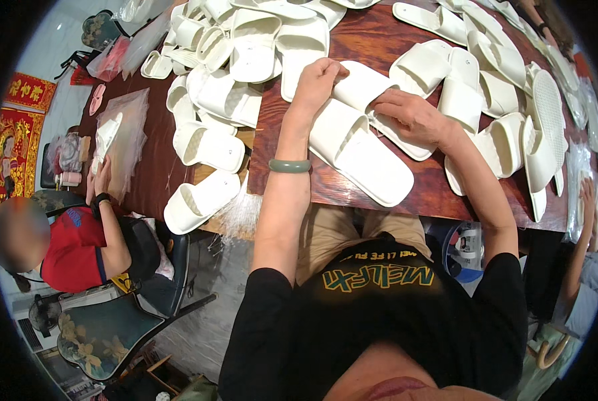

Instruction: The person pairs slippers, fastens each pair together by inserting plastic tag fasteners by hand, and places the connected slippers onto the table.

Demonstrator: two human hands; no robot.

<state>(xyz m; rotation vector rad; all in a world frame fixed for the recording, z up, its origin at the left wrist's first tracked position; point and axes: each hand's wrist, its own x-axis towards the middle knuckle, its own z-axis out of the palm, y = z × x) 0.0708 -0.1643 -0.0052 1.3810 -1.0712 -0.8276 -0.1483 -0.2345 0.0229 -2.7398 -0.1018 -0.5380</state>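
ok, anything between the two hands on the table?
Head view: the white slipper spans the stretch between the left hand and the right hand; both hands grip it, over another white slipper.

Both hands, left hand (318, 80) and right hand (411, 115), on stacked white slippers (359, 144) atop a slipper-strewn wooden table (379, 40).

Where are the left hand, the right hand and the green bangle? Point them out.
left hand (318, 80), head view, on the back of the hand.
right hand (411, 115), head view, on the back of the hand.
green bangle (289, 166), head view, on the band's front, around the left wrist.
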